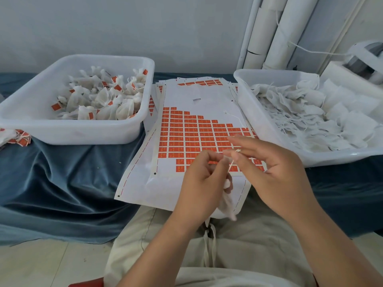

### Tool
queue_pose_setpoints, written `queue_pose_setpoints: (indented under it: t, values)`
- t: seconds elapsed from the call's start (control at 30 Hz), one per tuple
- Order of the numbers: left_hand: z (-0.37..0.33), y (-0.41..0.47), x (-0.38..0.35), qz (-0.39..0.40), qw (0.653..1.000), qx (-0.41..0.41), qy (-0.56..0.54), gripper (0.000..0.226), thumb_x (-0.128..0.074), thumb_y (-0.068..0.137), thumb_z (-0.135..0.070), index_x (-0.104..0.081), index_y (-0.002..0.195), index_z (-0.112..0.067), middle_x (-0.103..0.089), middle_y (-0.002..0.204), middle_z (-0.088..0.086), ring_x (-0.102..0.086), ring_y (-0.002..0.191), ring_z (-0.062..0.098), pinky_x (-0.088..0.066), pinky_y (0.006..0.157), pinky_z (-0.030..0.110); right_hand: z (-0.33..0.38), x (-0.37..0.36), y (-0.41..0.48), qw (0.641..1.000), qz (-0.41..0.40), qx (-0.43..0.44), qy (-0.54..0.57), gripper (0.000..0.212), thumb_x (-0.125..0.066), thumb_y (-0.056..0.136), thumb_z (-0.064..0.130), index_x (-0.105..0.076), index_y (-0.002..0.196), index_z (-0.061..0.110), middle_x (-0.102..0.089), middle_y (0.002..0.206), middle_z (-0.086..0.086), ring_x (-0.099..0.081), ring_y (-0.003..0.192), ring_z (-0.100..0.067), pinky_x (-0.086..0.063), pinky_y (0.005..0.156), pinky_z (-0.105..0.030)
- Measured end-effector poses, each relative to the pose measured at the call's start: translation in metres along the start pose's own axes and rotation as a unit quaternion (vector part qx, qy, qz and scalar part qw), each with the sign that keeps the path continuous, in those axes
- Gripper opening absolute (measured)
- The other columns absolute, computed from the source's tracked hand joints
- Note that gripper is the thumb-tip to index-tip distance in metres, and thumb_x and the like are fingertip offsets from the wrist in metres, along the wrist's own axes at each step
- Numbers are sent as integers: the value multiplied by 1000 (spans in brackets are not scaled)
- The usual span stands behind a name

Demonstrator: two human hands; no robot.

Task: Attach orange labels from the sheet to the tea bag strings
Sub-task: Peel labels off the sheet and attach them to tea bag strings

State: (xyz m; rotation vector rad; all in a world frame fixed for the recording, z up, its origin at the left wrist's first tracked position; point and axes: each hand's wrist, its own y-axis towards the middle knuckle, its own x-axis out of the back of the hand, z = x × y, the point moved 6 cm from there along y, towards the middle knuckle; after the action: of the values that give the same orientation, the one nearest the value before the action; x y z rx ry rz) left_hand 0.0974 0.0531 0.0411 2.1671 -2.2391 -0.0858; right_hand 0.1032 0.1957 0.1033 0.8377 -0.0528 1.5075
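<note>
A white label sheet [182,100] lies in front of me, its lower half covered in rows of orange labels [186,139]. My left hand [202,181] grips a white tea bag [227,201], which hangs below its palm over the sheet's near edge. My right hand [273,168] pinches the bag's thin string [233,162] between thumb and forefinger, its other fingers spread. The string runs taut between the two hands. Whether a label is on the string is hidden by the fingers.
A white tub [132,125] at the left holds several tea bags with orange labels [103,96]. A white tub [248,112] at the right holds plain tea bags [310,117]. Blue cloth [62,172] covers the surface. Loose orange labels [18,137] lie far left. White tubes [275,32] lean behind.
</note>
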Motion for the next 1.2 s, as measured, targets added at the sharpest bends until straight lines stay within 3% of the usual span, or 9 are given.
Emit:
queue_pose_setpoints:
  t: [0.17, 0.27, 0.33, 0.47, 0.8, 0.93, 1.03, 1.1, 1.2]
  values:
    - [-2, 0, -1, 13, 999, -21, 36, 19, -56, 106, -38, -65, 92, -28, -66, 70, 4, -56, 59, 9, -48, 57, 20, -10, 0, 4, 997, 15, -48, 59, 29, -71, 101, 24, -73, 126, 38, -78, 104, 25, -73, 100, 6, -51, 84, -6]
    - [-3, 0, -1, 16, 997, -35, 64, 19, -52, 107, -40, -63, 92, -37, -65, 75, 5, -57, 65, 23, -49, 58, 31, -11, 0, 3, 997, 19, -49, 58, 30, -70, 101, 22, -73, 130, 33, -78, 104, 25, -72, 104, 7, -51, 85, -6]
    - [-5, 0, -1, 15, 993, -59, 101, 20, -48, 109, -40, -59, 92, -39, -65, 76, 3, -59, 68, 23, -49, 59, 34, -11, 1, 3, 997, 13, -49, 55, 30, -70, 101, 24, -73, 130, 34, -78, 107, 25, -72, 105, 6, -53, 87, -8]
    - [-7, -1, 0, 21, 986, -85, 145, 20, -43, 110, -39, -55, 95, -38, -63, 74, -10, -57, 65, 9, -50, 61, 35, -12, 0, 2, 997, -11, -46, 53, 29, -72, 100, 25, -74, 128, 34, -78, 110, 23, -73, 105, 4, -54, 89, -11]
    - [-9, -3, 0, 15, 990, -79, 120, 21, -40, 107, -39, -58, 100, -28, -62, 79, -3, -58, 72, 20, -51, 65, 40, -15, -1, 4, 996, -35, -39, 77, 31, -73, 100, 23, -72, 119, 46, -77, 108, 26, -74, 102, 3, -57, 88, -15]
    - [-7, -1, 0, 13, 998, -45, 45, 23, -44, 105, -41, -59, 91, -30, -57, 72, -8, -52, 65, 9, -51, 64, 32, -15, 0, 3, 994, -51, -33, 92, 32, -73, 100, 20, -72, 118, 46, -78, 107, 24, -75, 102, 0, -57, 87, -16]
    - [-3, 1, 1, 3, 998, 19, -65, 39, -43, 110, -39, -68, 86, -21, -46, 60, -8, -43, 54, 8, -49, 63, 27, -13, -1, 2, 992, -62, -28, 109, 28, -72, 101, 21, -74, 117, 44, -79, 105, 23, -76, 101, -2, -57, 85, -15]
    - [4, 2, 1, -11, 977, 115, -176, 46, -46, 111, -32, -75, 79, -16, -41, 53, -2, -38, 46, 11, -47, 60, 25, -15, -3, 1, 987, -62, -38, 144, 24, -71, 101, 22, -77, 116, 39, -80, 104, 18, -77, 101, -6, -58, 85, -18]
    - [13, 1, -2, 0, 933, 221, -285, 31, -54, 105, -17, -76, 83, -10, -39, 47, 1, -34, 39, 11, -41, 63, 27, -16, -6, 1, 981, -58, -46, 179, 22, -70, 101, 23, -77, 116, 37, -81, 104, 13, -78, 100, -11, -60, 82, -20]
